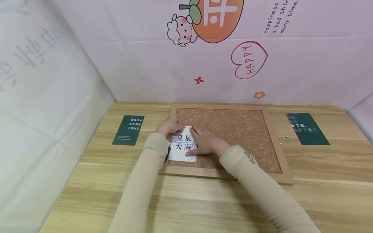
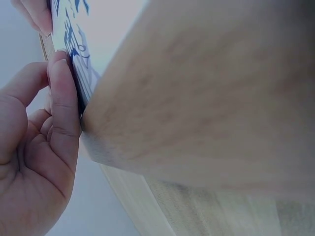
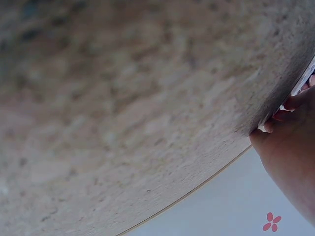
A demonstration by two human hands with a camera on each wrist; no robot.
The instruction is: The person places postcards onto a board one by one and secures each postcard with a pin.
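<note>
A white card [image 1: 183, 155] with dark blue Chinese characters lies on the left part of a wood-framed cork board [image 1: 233, 136]. At the card's top edge, my left hand [image 1: 171, 126] has its thumb and index fingertips together at a tiny shiny pin [image 1: 185, 128]; the fingers largely hide it. The left wrist view shows those fingers [image 2: 63, 93] bent close against the card's edge. My right hand [image 1: 205, 141] rests spread on the card's right side, thumb low and fingers toward the top. In the right wrist view its fingertips touch down near the cork.
A dark green card [image 1: 128, 130] lies on the wooden table [image 1: 198, 204] left of the board, and another green card [image 1: 309, 128] lies on the right. Small gold pins [image 1: 287, 137] sit between the board and the right card. A printed white cloth [image 1: 145, 71] hangs behind.
</note>
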